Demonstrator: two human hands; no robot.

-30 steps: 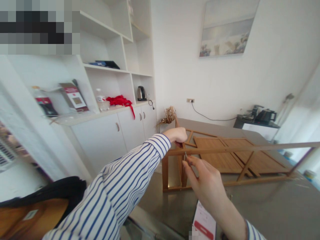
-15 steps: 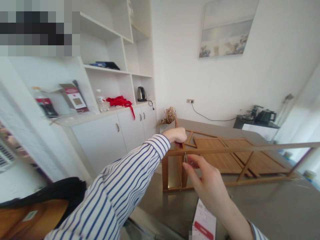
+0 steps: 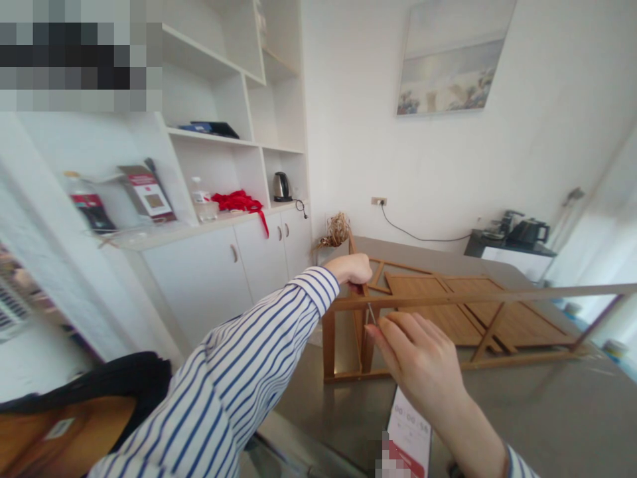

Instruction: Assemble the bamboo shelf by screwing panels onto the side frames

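A brown wooden frame (image 3: 428, 299) stands on the grey table, its front rail running across to the right. My left hand (image 3: 352, 269) is closed around the frame's left end, behind the front rail; its fingertips are mostly hidden. Just below and in front of it, my right hand (image 3: 423, 352) pinches a thin metal hex key (image 3: 372, 313). The key's tip meets the front rail near the left corner post (image 3: 329, 342). Slatted wooden panels (image 3: 438, 322) lie behind the rail, within the frame's outline.
A phone (image 3: 409, 428) with a timer on its screen lies under my right forearm. A chair with a black and tan back (image 3: 84, 411) is at lower left. White cabinets (image 3: 209, 279) and shelves stand left; a black kettle (image 3: 528, 231) sits far right.
My right hand has turned, its fingers curling over, and the hex key now slants down to the right instead of standing nearly upright. My left hand and the frame have stayed put.
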